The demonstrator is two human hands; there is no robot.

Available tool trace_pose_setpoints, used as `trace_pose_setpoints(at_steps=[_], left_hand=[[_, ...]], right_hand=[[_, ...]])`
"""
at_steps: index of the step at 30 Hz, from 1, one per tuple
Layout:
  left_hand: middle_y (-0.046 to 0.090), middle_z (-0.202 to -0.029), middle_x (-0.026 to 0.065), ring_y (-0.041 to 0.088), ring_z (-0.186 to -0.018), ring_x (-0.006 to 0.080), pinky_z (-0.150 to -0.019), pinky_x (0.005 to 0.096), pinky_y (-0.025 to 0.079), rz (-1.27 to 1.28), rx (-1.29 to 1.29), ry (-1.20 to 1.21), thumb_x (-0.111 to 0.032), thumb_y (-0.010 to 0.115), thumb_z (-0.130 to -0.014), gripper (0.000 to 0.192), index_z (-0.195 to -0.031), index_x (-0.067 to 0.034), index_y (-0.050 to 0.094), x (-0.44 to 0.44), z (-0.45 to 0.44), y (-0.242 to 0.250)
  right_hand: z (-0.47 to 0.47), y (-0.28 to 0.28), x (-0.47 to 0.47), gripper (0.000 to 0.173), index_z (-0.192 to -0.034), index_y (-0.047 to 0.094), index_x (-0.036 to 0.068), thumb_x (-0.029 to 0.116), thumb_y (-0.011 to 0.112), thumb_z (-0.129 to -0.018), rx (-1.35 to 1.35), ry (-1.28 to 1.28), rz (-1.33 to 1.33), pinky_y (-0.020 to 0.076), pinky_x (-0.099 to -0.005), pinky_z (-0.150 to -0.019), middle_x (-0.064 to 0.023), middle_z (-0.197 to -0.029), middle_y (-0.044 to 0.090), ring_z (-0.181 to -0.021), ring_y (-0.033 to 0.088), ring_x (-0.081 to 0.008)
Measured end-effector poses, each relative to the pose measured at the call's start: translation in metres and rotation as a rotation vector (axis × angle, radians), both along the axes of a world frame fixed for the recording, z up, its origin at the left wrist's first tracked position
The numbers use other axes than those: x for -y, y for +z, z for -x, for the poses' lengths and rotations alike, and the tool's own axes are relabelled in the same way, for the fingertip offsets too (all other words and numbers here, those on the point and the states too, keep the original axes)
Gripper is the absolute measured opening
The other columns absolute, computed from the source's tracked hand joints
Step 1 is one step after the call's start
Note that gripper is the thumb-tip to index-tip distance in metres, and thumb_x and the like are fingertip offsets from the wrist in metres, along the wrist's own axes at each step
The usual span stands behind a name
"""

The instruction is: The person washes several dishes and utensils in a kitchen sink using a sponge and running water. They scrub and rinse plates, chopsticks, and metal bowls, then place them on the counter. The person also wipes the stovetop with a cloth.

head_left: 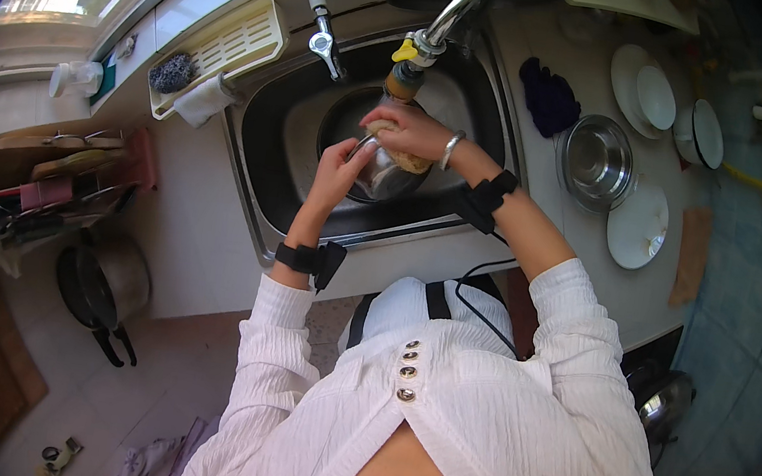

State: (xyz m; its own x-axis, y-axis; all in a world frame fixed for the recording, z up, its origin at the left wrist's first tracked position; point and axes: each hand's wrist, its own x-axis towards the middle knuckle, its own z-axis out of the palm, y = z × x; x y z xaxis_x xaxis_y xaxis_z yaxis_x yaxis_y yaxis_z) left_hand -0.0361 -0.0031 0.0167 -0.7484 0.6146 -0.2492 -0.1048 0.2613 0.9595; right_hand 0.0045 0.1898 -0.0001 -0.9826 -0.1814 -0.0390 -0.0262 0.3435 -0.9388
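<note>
Over the sink (pixel 286 175), my left hand (pixel 340 173) grips the rim of a shiny metal bowl (pixel 389 178). My right hand (pixel 413 132) holds a tan scrubbing pad (pixel 411 162), possibly a loofah, against the bowl's upper side. The bowl is tilted, and its far part is hidden by my right hand. Beneath it, a dark round pan or basin (pixel 336 116) sits in the sink. The chrome faucet (pixel 457 13) with a yellow lever ends just above my right hand; whether water runs is hard to tell.
Right of the sink lie a dark purple cloth (pixel 548 100), a steel basin (pixel 597 158), white plates (pixel 635 228) and white bowls (pixel 699 133). A cream rack (pixel 234 38) at the left holds a steel-wool scourer (pixel 172 72) and a white cloth (pixel 202 101). A knife block and pots stand further left.
</note>
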Motion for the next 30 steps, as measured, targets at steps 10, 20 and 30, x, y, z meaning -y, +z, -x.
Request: trace_pose_setpoints(at_steps=[10,20,30], left_hand=[[0.062,-0.088,0.0001,0.058,-0.075,0.0096,-0.071,0.0215,0.047,-0.499,0.449,0.646,-0.034,0.053,-0.093,0.029,-0.09,-0.006,0.06,0.004,0.001,-0.014],[0.058,-0.085,0.0045,0.057,-0.075,0.0169,-0.06,0.0328,0.05,-0.451,0.564,0.976,-0.036,0.046,-0.096,0.031,-0.096,-0.006,0.054,-0.019,-0.01,-0.049],[0.061,-0.087,0.0023,0.058,-0.076,0.0111,-0.068,0.0246,0.047,-0.433,0.382,0.687,-0.034,0.045,-0.097,0.028,-0.096,-0.008,0.057,-0.034,-0.035,-0.043]], right_hand=[[-0.018,-0.026,-0.002,0.04,-0.126,0.045,0.001,0.018,0.052,-0.091,0.295,-0.482,1.008,0.0413,-0.0269,-0.092,-0.0054,-0.114,0.056,-0.102,0.054,-0.0126],[-0.073,-0.016,0.068,0.039,-0.123,0.052,0.002,-0.001,0.048,-0.084,-0.257,-0.75,-0.192,0.0321,-0.0361,-0.105,-0.014,-0.138,0.04,-0.127,0.039,-0.0302],[-0.014,0.001,0.049,0.031,-0.114,0.057,0.001,0.004,0.048,-0.084,-0.312,-0.505,-0.171,0.0415,-0.0366,-0.097,-0.0134,-0.126,0.052,-0.117,0.05,-0.0287]])
